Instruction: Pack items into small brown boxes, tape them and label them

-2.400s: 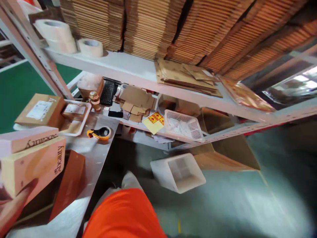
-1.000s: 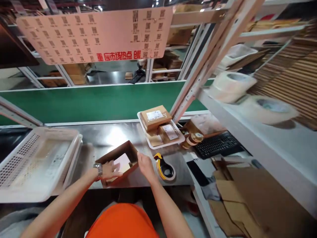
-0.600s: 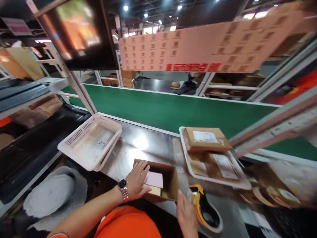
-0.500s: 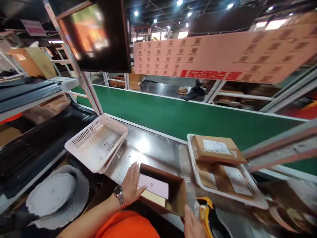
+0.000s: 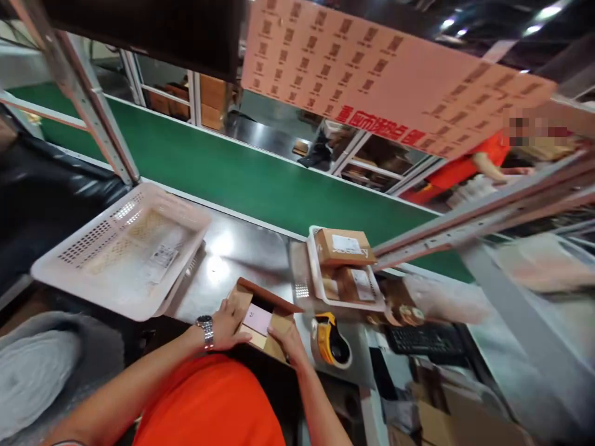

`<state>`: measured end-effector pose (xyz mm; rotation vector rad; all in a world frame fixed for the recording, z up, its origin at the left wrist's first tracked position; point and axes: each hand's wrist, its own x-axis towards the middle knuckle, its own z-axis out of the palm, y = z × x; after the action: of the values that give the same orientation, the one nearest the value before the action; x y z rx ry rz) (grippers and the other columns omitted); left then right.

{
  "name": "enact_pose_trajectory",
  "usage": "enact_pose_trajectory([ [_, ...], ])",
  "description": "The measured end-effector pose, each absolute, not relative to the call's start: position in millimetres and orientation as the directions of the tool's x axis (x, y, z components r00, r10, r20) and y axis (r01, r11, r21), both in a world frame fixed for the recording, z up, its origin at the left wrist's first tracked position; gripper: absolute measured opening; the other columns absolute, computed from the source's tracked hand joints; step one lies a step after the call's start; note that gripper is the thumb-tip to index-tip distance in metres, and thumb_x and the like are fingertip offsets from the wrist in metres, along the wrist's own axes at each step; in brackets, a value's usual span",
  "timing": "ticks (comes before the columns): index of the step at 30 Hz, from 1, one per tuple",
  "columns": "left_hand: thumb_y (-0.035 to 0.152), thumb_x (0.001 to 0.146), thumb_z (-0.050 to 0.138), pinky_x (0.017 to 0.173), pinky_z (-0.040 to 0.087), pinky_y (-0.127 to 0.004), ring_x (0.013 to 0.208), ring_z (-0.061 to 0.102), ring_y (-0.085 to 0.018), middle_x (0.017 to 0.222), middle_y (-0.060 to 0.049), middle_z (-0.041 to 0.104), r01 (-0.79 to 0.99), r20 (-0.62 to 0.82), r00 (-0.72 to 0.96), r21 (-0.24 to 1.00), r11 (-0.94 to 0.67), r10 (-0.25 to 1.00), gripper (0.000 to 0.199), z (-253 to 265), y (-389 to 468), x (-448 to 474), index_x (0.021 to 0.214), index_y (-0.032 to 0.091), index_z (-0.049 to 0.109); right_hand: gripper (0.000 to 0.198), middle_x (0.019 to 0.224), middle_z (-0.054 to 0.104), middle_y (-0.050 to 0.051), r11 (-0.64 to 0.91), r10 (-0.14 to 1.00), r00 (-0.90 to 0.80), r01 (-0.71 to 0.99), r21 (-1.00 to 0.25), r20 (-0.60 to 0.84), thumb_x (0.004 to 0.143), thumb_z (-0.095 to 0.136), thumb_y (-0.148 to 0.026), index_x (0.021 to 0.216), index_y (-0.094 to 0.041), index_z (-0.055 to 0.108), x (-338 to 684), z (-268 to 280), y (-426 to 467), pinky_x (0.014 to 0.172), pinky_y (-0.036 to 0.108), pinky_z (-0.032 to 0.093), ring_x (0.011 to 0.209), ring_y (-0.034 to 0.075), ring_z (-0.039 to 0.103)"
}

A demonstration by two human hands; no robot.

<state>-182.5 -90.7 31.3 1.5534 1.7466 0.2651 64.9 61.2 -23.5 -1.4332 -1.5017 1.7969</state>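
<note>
1. We see an open carton on the near edge of the metal table, its opening upward; its long axis runs left to right, sloping down rightward across the view, roughly along the table edge.
2. Its far flap stands out along the back, lengthwise with the carton.
3. Inside, we see a pink box, its long axis parallel to the carton's, and a cream box just beside it on our side.
4. Our left hand lies on the left end, thumb spread wide from the fingers.
5. Our right hand touches the right end flap; we cannot tell whether it is pinching it.
6. Just right of that hand lies a yellow-and-black tape dispenser.
7. Beyond it, a white tray holds labelled parcels.
8. Well left sits a white basket; a green strip runs behind everything.
</note>
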Motion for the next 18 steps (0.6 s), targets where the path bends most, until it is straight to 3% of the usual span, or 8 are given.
enact_pose_trajectory([
  [2, 0.09, 0.086, 0.069, 0.139, 0.024, -0.077, 0.175, 0.016, -0.062, 0.19, -0.033, 0.022, 0.78, -0.47, 0.062, 0.573, 0.251, 0.88, 0.12, 32.0, -87.1, -184.9, 0.173, 0.009, 0.052, 0.086, 0.115, 0.087, 0.01, -0.33, 0.831, -0.38, 0.254, -0.909, -0.407, 0.044, 0.105, -0.052, 0.118, -0.026, 0.069, 57.9, -30.0, 60.1, 0.115, 0.065, 0.06, 0.116, 0.041, 0.08],
  [4, 0.095, 0.07, 0.08, 0.135, 0.032, -0.077, 0.17, 0.026, -0.068, 0.189, -0.033, 0.025, 0.788, -0.484, 0.031, 0.551, 0.276, 0.875, 0.123, 33.9, -80.4, -187.3, 0.16, 0.012, 0.069, 0.086, 0.117, 0.086, 0.008, -0.334, 0.835, -0.385, 0.215, -0.918, -0.394, 0.049, 0.104, -0.048, 0.123, -0.026, 0.067, 59.7, -34.5, 57.8, 0.115, 0.062, 0.06, 0.117, 0.039, 0.08],
  [6, 0.093, 0.066, 0.084, 0.128, 0.044, -0.075, 0.159, 0.045, -0.067, 0.184, -0.029, 0.037, 0.786, -0.453, -0.019, 0.544, 0.293, 0.891, 0.102, 35.8, -71.4, -189.3, 0.135, 0.018, 0.085, 0.086, 0.122, 0.085, 0.007, -0.366, 0.817, -0.413, 0.169, -0.915, -0.403, 0.054, 0.103, -0.049, 0.128, -0.027, 0.065, 66.3, -35.9, 55.9, 0.115, 0.06, 0.06, 0.12, 0.038, 0.079],
  [9, 0.083, 0.073, 0.086, 0.117, 0.056, -0.064, 0.138, 0.064, -0.056, 0.161, -0.024, 0.059, 0.782, -0.41, -0.151, 0.507, 0.363, 0.9, 0.07, 32.2, -58.5, -189.7, 0.106, 0.021, 0.09, 0.083, 0.123, 0.085, 0.004, -0.476, 0.744, -0.467, 0.131, -0.87, -0.478, 0.059, 0.1, -0.054, 0.131, -0.032, 0.065, 79.4, -31.5, 60.5, 0.108, 0.052, 0.062, 0.116, 0.034, 0.08],
  [11, 0.074, 0.072, 0.09, 0.118, 0.057, -0.058, 0.136, 0.065, -0.051, 0.146, -0.025, 0.064, 0.751, -0.364, -0.302, 0.478, 0.455, 0.881, 0.072, 21.3, -54.3, -187.4, 0.115, 0.016, 0.085, 0.079, 0.114, 0.085, 0.002, -0.577, 0.672, -0.484, 0.133, -0.806, -0.561, 0.06, 0.098, -0.056, 0.129, -0.034, 0.066, 87.4, -24.5, 70.7, 0.096, 0.047, 0.064, 0.105, 0.031, 0.081],
  [13, 0.067, 0.066, 0.096, 0.123, 0.054, -0.056, 0.143, 0.061, -0.05, 0.146, -0.028, 0.062, 0.679, -0.292, -0.465, 0.488, 0.549, 0.836, 0.101, 3.8, -55.2, -183.5, 0.143, 0.007, 0.07, 0.071, 0.105, 0.083, 0.002, -0.645, 0.624, -0.492, 0.115, -0.755, -0.608, 0.061, 0.093, -0.063, 0.121, -0.032, 0.068, 91.7, -15.7, 84.2, 0.085, 0.041, 0.063, 0.097, 0.029, 0.08],
  [15, 0.065, 0.063, 0.098, 0.128, 0.05, -0.058, 0.153, 0.054, -0.051, 0.156, -0.034, 0.055, 0.578, -0.239, -0.588, 0.544, 0.608, 0.773, 0.131, -15.9, -59.8, -179.1, 0.163, -0.001, 0.044, 0.064, 0.104, 0.082, 0.004, -0.651, 0.652, -0.478, 0.047, -0.758, -0.589, 0.066, 0.085, -0.074, 0.109, -0.029, 0.069, 90.0, -8.1, 96.8, 0.082, 0.038, 0.062, 0.098, 0.028, 0.078],
  [18, 0.065, 0.065, 0.098, 0.133, 0.047, -0.059, 0.16, 0.049, -0.051, 0.167, -0.037, 0.047, 0.418, -0.265, -0.653, 0.655, 0.629, 0.71, 0.147, -37.8, -67.6, -173.4, 0.171, -0.001, 0.021, 0.064, 0.107, 0.082, 0.007, -0.594, 0.736, -0.422, -0.029, -0.804, -0.529, 0.076, 0.072, -0.087, 0.098, -0.027, 0.069, 79.4, -4.4, 106.1, 0.086, 0.038, 0.061, 0.106, 0.029, 0.076],
])
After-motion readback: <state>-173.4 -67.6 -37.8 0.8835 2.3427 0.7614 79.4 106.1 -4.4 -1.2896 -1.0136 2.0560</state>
